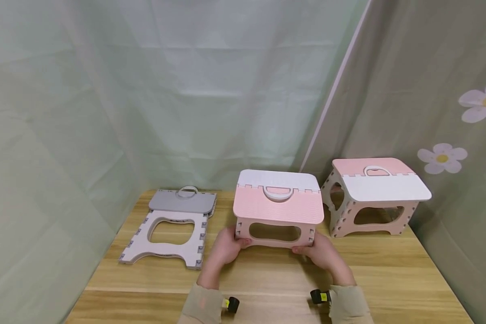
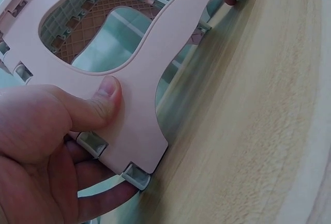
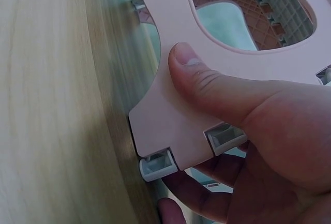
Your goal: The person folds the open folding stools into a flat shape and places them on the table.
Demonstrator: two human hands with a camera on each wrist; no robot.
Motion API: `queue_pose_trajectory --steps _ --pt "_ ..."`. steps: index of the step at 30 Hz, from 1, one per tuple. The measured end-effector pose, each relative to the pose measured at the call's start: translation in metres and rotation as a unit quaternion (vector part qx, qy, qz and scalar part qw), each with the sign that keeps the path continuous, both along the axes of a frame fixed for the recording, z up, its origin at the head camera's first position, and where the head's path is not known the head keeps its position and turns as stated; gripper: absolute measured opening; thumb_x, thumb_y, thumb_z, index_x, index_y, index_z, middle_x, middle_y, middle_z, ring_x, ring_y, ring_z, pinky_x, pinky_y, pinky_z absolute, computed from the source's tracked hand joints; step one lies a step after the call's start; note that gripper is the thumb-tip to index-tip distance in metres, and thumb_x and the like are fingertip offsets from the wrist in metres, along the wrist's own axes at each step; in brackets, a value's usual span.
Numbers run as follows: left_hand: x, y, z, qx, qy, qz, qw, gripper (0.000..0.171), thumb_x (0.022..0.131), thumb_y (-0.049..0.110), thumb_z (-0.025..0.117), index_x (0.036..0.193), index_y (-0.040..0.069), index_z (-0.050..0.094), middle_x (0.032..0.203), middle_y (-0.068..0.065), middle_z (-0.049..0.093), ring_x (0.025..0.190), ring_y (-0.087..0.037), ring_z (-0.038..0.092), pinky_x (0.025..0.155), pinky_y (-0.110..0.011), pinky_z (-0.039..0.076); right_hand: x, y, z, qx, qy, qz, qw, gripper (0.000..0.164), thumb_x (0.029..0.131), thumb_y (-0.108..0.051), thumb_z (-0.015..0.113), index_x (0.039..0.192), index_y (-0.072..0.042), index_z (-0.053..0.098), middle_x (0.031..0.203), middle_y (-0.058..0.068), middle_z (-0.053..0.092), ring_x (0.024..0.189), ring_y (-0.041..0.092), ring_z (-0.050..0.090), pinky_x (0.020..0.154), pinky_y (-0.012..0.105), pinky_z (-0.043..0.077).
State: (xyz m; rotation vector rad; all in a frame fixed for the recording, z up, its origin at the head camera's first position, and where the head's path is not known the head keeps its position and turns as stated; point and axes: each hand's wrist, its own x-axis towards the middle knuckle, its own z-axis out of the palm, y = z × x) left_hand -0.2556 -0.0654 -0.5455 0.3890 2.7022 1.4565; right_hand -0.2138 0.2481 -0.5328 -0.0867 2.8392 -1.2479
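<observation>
A pink and white folding step stool (image 1: 278,204) stands unfolded at the middle of the table, its white handle lying on the top. My left hand (image 1: 228,246) grips the lower left of its near leg panel. In the left wrist view the thumb presses the pink panel (image 2: 137,105) while the fingers curl behind its hinged edge. My right hand (image 1: 321,252) holds the lower right corner the same way. The right wrist view has that thumb (image 3: 194,74) flat on the panel front, with the fingers partly hidden behind the leg.
At the right stands a second unfolded pink and white stool (image 1: 380,193). A grey and white stool (image 1: 174,234) lies folded flat at the left. Curtains hang behind the wooden table (image 1: 267,288) and along both sides.
</observation>
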Motion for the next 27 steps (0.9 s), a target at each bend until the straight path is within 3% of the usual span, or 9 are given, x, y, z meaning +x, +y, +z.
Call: queue_pose_trajectory --steps 17,27 --pt "0.0 0.0029 -0.0005 0.001 -0.022 0.008 0.9997 0.03 0.095 0.019 0.084 0.115 0.0 0.072 0.099 -0.007 0.072 0.084 -0.02 0.061 0.08 -0.043 0.055 -0.0005 0.0018 -0.0015 0.0 -0.004 0.004 1.0 0.048 0.087 -0.028 0.091 0.125 -0.008 0.069 0.118 0.005 0.073 0.102 0.023 0.061 0.094 0.049 0.048" --pt "0.0013 0.0031 -0.0002 0.004 -0.02 0.009 0.9997 0.028 0.095 0.017 0.083 0.114 0.0 0.072 0.097 -0.006 0.071 0.081 -0.02 0.061 0.078 -0.041 0.054 -0.0013 0.0009 -0.0021 -0.008 -0.005 0.011 1.0 0.042 0.089 -0.025 0.089 0.122 -0.008 0.07 0.115 0.004 0.071 0.099 0.023 0.059 0.091 0.046 0.046"
